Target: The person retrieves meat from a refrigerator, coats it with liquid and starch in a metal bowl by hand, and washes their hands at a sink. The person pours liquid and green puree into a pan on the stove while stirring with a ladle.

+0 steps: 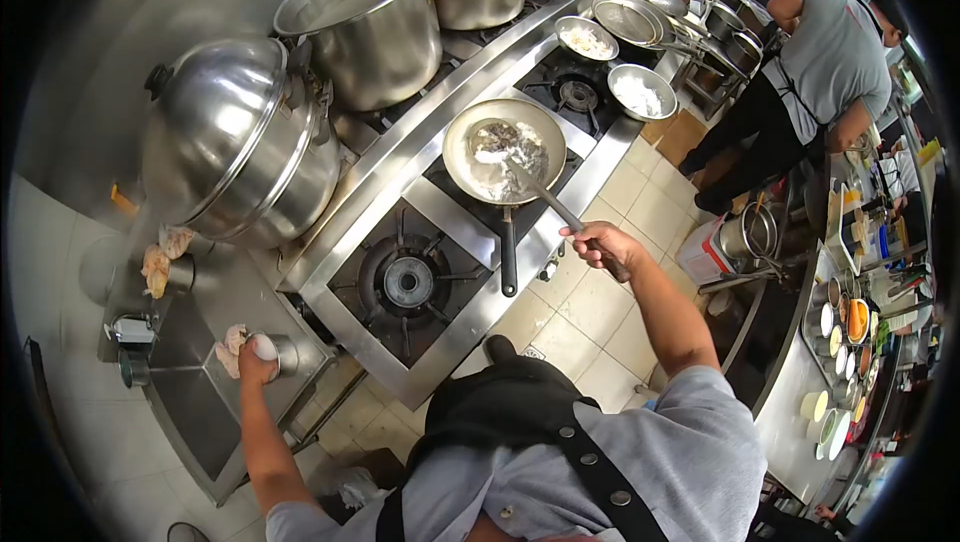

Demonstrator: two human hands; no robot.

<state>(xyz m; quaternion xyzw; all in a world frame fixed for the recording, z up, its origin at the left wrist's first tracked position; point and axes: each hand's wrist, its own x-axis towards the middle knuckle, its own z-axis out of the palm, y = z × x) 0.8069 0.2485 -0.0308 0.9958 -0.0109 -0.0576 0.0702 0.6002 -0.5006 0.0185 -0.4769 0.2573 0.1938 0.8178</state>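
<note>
My right hand [603,247] is closed around the dark handle of a long ladle [548,194]. The ladle's bowl rests in a frying pan [464,157] on a stove burner, among white and dark food bits in liquid. The pan's black handle [508,254] points toward me and is not held. At the lower left, my left hand [257,362] is wrapped round a metal container [281,354] with white contents, above the steel counter. A crumpled pinkish cloth [231,347] lies beside that hand.
Large pots [362,32] and a domed steamer [240,142] stand behind. An unused burner [408,283] is left of the pan. Two pans with white food [641,92] sit at the stove's far end. A person [825,62] stands at the upper right, by a counter [790,422] with small bowls.
</note>
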